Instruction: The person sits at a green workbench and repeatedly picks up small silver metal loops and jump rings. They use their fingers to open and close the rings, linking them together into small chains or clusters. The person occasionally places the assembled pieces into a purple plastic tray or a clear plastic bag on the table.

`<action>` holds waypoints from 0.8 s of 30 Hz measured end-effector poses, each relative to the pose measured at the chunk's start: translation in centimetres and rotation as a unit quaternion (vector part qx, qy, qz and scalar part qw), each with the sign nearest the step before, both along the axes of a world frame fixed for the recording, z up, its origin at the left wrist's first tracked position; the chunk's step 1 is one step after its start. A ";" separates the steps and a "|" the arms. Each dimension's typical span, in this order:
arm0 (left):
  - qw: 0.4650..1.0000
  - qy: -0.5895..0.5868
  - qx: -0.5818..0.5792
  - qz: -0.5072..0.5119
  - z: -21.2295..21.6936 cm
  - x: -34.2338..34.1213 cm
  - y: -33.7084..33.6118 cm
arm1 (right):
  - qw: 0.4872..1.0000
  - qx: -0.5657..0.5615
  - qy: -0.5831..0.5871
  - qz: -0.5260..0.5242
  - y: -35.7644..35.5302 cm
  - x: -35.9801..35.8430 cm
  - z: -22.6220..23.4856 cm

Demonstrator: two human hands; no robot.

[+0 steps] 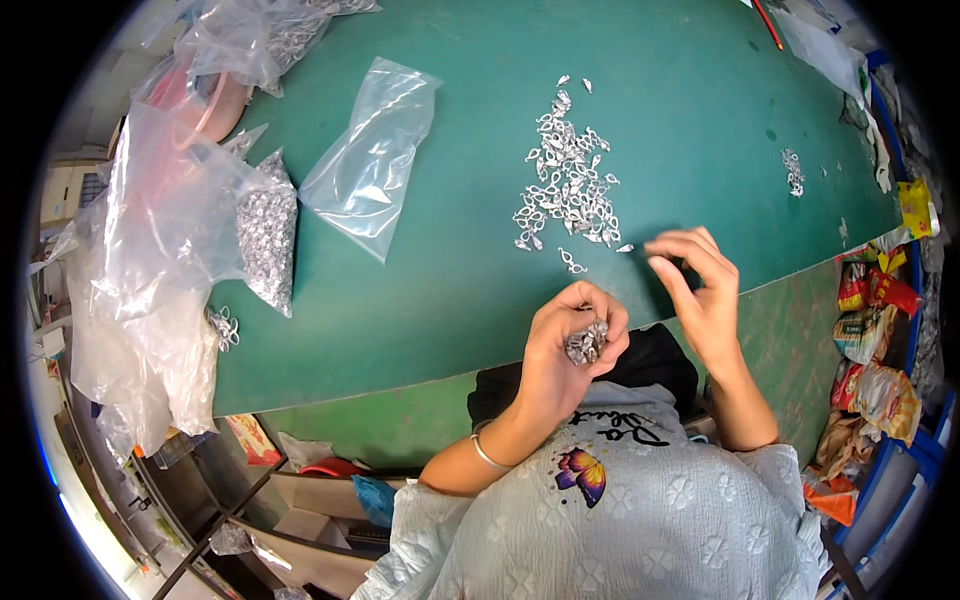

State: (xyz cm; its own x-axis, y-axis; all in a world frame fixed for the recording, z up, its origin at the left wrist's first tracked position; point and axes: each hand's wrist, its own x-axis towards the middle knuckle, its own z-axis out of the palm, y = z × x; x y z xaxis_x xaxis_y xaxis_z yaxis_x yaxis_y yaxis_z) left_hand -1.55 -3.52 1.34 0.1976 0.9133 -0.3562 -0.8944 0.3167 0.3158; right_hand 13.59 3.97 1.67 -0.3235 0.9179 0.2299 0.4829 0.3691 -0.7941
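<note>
My left hand (570, 340) is closed around a bunch of small silver metal pieces (586, 343), just off the near edge of the green table. My right hand (702, 285) hovers over that edge, thumb and forefinger a little apart, and nothing shows between them. Close to its fingertips lies one single silver piece (625, 248). Beyond both hands spreads a loose pile of the same silver metal pieces (570, 185), each with an open loop and a narrower end. A joined pair or so (571, 262) rests just in front of the pile.
An empty-looking clear plastic bag (375, 160) lies flat left of the pile. Further left are a bag full of silver pieces (268, 235), more plastic bags (150, 260) and a pink basin (222, 105). A small silver cluster (792, 172) lies at right, a red pencil-like stick (768, 25) beyond.
</note>
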 end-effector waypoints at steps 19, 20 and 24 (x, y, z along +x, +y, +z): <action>0.896 0.425 0.116 0.058 0.3 0.9 0.5 | 0.779 -0.486 0.388 0.078 -1.8 0.8 0.6; 0.897 0.423 0.114 0.058 0.4 0.9 0.5 | 0.785 -0.480 0.384 0.081 -1.8 0.9 0.6; 0.913 0.397 0.081 0.041 0.9 0.7 0.4 | 0.812 -0.434 0.380 0.094 -2.1 0.6 1.7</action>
